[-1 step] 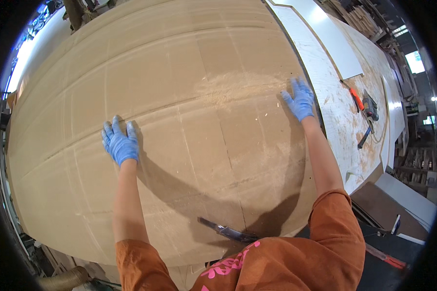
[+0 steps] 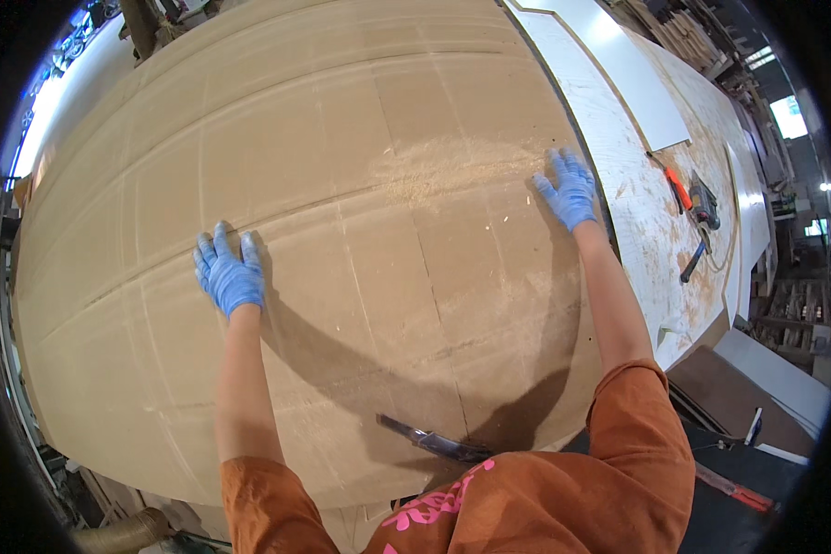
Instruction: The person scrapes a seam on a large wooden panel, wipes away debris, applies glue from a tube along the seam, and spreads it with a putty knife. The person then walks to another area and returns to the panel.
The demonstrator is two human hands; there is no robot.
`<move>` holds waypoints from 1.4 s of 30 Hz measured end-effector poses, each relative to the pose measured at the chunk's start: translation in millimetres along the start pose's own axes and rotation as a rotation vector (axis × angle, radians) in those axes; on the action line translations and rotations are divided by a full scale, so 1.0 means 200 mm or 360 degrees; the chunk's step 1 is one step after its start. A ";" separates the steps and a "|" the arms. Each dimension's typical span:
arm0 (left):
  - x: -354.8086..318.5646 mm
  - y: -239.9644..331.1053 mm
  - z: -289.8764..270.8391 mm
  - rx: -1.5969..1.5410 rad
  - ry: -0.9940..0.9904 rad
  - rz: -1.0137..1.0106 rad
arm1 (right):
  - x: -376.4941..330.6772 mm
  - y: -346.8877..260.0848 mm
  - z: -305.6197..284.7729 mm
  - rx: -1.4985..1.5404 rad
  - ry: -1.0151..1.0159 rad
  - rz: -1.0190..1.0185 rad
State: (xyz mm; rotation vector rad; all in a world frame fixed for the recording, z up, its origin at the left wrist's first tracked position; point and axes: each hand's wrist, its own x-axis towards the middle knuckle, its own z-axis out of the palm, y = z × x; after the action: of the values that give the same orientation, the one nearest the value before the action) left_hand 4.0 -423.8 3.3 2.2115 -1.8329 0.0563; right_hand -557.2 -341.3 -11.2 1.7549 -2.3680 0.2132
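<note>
My left hand, in a blue glove, rests on a wide brown board with its fingers spread. It lies beside a long groove-like line that runs across the surface. Near the board's right edge, my right hand, gloved alike, is stretched out with fingers apart, and nothing is in it. Between the hands, sawdust is scattered along the line. Close to my body lies a tool with a dark handle and a narrow strip-like end; its exact kind is unclear.
To the right, a dusty white panel carries an orange-handled tool, a dark power tool and a hammer. A white strip lies farther back. Stacked wood stands at the far right.
</note>
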 end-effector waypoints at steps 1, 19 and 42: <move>0.00 0.00 0.00 0.0017 -0.0001 -0.0018 | 0.01 0.00 -0.01 0.0069 -0.0031 0.0016; 0.01 0.00 0.00 0.0011 -0.0006 0.0014 | -0.04 -0.06 -0.03 -0.0110 -0.0117 0.0022; 0.03 -0.07 0.06 0.0011 0.0102 0.0113 | -0.33 0.17 -0.07 0.0274 0.0256 -0.0030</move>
State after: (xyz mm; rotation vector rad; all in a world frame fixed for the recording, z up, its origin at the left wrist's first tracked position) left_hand 17.5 -429.4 -10.6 2.1236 -1.8790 0.1456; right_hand -569.3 -267.0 -13.6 1.7580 -2.2763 0.5490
